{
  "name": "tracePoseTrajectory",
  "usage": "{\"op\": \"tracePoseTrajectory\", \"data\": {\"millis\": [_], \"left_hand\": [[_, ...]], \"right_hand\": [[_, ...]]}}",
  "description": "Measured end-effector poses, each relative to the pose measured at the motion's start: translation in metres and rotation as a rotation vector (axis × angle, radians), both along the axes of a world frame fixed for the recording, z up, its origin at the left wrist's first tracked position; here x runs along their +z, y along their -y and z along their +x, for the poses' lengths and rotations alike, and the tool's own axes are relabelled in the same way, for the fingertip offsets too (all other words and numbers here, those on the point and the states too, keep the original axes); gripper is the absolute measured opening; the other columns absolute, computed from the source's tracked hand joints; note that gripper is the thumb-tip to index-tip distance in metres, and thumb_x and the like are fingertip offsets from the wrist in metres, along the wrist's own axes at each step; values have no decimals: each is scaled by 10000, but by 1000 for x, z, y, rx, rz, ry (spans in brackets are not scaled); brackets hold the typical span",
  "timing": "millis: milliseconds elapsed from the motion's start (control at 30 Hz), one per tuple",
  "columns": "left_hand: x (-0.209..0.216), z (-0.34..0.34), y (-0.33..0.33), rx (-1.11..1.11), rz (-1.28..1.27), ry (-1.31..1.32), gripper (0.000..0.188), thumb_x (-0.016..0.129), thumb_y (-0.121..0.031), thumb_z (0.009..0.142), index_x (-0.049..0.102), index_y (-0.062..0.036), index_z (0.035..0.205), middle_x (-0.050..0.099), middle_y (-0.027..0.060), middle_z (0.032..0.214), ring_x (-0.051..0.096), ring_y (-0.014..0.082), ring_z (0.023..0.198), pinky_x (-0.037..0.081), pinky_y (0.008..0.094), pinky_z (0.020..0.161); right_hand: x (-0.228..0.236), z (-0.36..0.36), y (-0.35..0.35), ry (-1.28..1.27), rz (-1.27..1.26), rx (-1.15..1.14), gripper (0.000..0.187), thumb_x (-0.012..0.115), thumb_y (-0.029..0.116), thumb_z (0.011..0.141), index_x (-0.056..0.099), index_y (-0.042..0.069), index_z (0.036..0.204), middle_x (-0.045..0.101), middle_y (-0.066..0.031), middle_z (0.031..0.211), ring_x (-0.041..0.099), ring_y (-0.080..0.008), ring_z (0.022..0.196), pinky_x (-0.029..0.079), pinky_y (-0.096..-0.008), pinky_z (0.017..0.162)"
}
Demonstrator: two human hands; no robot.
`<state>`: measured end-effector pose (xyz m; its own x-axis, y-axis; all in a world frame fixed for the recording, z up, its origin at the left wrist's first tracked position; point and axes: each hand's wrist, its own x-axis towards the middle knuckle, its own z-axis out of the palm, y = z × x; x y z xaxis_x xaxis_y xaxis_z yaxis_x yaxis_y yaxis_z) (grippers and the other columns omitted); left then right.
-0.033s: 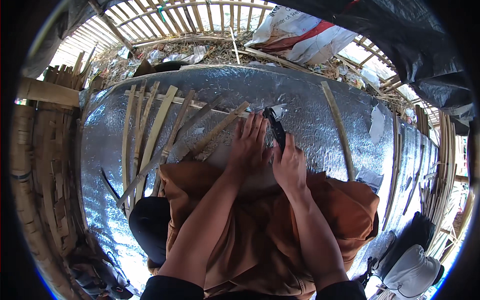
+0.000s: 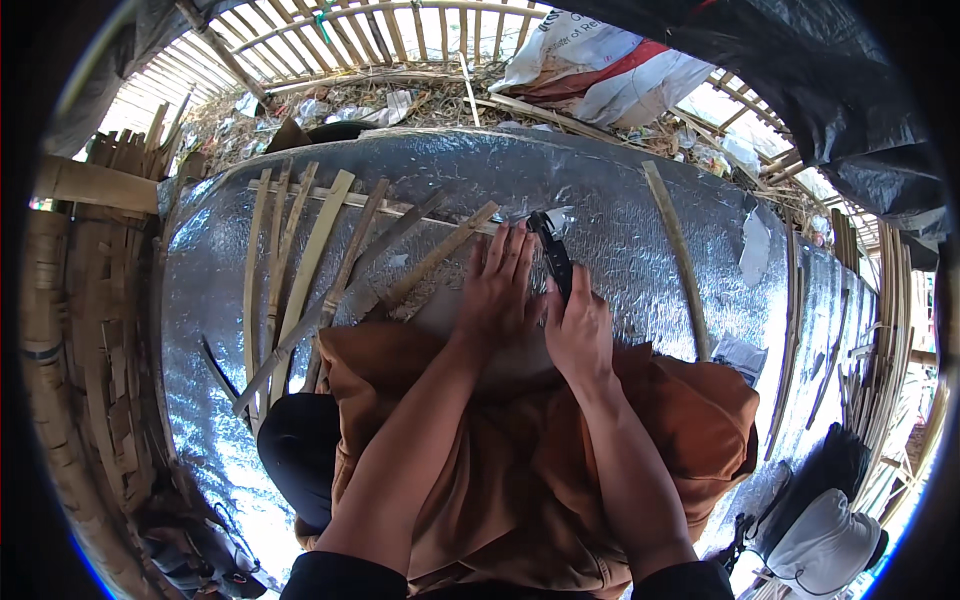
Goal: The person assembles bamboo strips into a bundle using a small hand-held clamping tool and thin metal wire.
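My left hand (image 2: 497, 290) lies palm down with its fingers stretched forward. Its fingertips reach the right end of a long pale bamboo strip (image 2: 400, 207), which runs crosswise on the foil mat. Close beside it, my right hand (image 2: 582, 325) is closed round a black-handled tool (image 2: 556, 258) with a curved head, pointing away from me. The tool's head is by the left fingertips and the strip's end; I cannot make out its exact kind. Brown cloth (image 2: 500, 440) covers my lap beneath both forearms.
Several bamboo strips (image 2: 318, 250) lie side by side on the silver foil mat (image 2: 620, 200), left of my hands. A single strip (image 2: 676, 255) lies to the right. A white and red sack (image 2: 600, 75) rests beyond the mat. Bamboo walling (image 2: 60, 300) stands at the left.
The head of the black tool has shifted very slightly to the right. Both hands are almost unchanged in place.
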<state>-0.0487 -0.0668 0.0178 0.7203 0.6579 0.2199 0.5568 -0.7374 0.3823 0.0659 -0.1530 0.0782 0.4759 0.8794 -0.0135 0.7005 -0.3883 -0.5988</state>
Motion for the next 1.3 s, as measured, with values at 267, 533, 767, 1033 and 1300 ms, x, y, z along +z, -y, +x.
{"op": "tracePoseTrajectory", "data": {"millis": [267, 533, 767, 1033, 1300], "left_hand": [[-2, -3, -2, -23, 11, -80, 739, 550, -344, 952, 365, 65, 1539, 352, 232, 1619, 272, 389, 1535, 256, 601, 1223], [1, -2, -1, -14, -4, -128, 707, 487, -342, 976, 367, 64, 1542, 356, 191, 1631, 255, 365, 1546, 249, 585, 1233], [4, -1, 0, -8, -21, -59, 683, 493, -319, 963, 403, 83, 1508, 352, 214, 1627, 251, 377, 1546, 235, 584, 1239], [-2, -1, -2, -21, -23, -202, 695, 504, -321, 946, 416, 77, 1509, 369, 204, 1621, 255, 376, 1544, 235, 592, 1239], [-3, -1, -2, 4, 16, -132, 785, 555, -411, 933, 376, 44, 1546, 351, 182, 1636, 251, 351, 1549, 231, 586, 1241]], "right_hand": [[-2, -4, 2, 39, 45, 39, 371, 593, 155, 1012, 466, -55, 1289, 671, -300, 748, 679, -505, 674, 543, -575, 561], [-4, -4, 3, 39, 39, 56, 363, 577, 133, 1017, 445, -63, 1293, 663, -304, 747, 682, -509, 696, 548, -560, 553], [3, -6, -1, 49, -14, 21, 347, 576, 133, 1028, 448, -73, 1275, 629, -291, 700, 669, -509, 695, 508, -554, 525], [1, -9, 2, -34, -43, 75, 398, 585, 114, 1007, 424, -90, 1309, 665, -348, 836, 681, -518, 743, 551, -563, 591], [2, -11, 1, 55, 10, 4, 340, 578, 113, 1028, 440, -82, 1270, 628, -310, 729, 669, -506, 684, 494, -547, 522]]}}
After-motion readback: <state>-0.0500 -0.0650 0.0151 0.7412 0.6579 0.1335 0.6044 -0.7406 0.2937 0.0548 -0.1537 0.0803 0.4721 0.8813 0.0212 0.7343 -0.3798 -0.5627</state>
